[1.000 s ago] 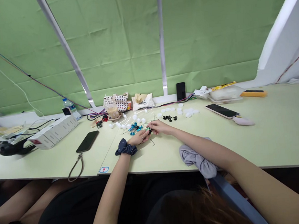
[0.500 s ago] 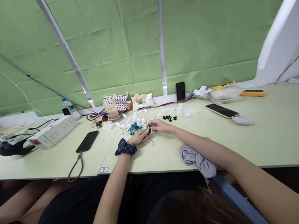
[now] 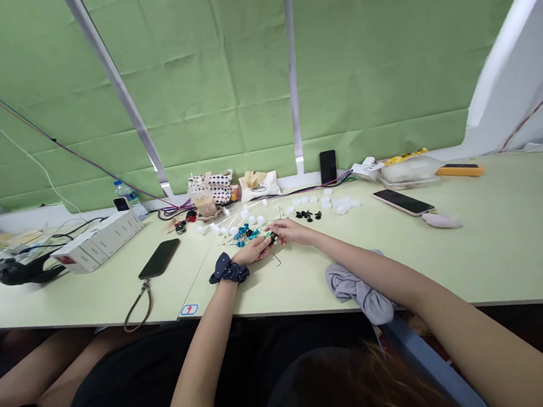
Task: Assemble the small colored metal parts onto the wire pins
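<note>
My left hand (image 3: 255, 250), with a dark scrunchie (image 3: 228, 269) round its wrist, is closed on a small black-and-green part (image 3: 271, 235). From the right, my right hand (image 3: 287, 232) meets it with bent fingertips pinched at the same part; what else they grip is too small to tell. A thin bent metal rod (image 3: 277, 260) shows on the table just below my hands. Left of the hands lies a pile of small blue metallic parts (image 3: 244, 232). Several black disc-like pieces (image 3: 309, 215) and white caps (image 3: 342, 207) lie behind my right hand.
A dark phone (image 3: 160, 258) with a strap and a row of white boxes (image 3: 98, 242) are to the left. On the right lie another phone (image 3: 403, 202) and a plastic container (image 3: 410, 172). A grey cloth (image 3: 360, 292) is under my right forearm. A person's legs (image 3: 54, 371) show at left.
My right fingertips have shifted slightly at the small part. Otherwise both hands stay in place, and the things on the table have not moved.
</note>
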`<action>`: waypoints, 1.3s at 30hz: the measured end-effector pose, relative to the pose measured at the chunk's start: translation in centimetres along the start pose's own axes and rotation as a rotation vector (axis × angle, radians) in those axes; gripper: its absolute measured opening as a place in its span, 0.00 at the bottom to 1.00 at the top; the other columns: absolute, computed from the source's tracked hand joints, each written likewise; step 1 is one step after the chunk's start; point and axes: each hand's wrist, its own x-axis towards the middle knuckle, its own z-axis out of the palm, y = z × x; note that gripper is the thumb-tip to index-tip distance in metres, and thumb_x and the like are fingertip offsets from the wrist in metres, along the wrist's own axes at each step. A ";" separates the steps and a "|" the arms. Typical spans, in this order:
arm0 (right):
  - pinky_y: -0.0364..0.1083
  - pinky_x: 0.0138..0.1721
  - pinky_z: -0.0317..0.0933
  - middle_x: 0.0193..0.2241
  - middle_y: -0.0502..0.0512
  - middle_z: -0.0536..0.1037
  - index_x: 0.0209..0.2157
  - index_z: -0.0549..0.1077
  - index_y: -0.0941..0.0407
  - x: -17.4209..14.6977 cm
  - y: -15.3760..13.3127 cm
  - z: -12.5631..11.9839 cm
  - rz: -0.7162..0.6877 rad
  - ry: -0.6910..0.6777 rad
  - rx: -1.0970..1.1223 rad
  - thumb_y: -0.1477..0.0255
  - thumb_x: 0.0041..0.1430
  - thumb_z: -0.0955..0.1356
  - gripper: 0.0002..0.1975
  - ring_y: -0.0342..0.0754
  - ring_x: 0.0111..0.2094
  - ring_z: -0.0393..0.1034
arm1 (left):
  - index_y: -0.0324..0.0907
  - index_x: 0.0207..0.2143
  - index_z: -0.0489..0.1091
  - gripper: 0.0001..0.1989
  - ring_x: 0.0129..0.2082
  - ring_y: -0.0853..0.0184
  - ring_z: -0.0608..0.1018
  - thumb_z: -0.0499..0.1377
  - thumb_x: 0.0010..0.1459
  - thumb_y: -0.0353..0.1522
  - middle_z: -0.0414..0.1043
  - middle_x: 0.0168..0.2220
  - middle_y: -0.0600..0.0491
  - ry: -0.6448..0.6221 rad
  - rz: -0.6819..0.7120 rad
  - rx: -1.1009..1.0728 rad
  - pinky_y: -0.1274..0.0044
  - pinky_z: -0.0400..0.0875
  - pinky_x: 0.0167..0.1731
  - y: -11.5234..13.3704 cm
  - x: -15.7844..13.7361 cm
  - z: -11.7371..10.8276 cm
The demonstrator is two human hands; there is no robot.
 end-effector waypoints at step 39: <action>0.38 0.21 0.55 0.20 0.46 0.68 0.37 0.72 0.61 -0.1 -0.3 0.0 -0.080 -0.014 -0.111 0.64 0.54 0.69 0.14 0.37 0.19 0.59 | 0.38 0.32 0.63 0.28 0.14 0.76 0.55 0.45 0.57 0.55 0.55 0.16 0.60 -0.049 -0.038 -0.069 0.81 0.48 0.14 0.7 -0.2 -0.1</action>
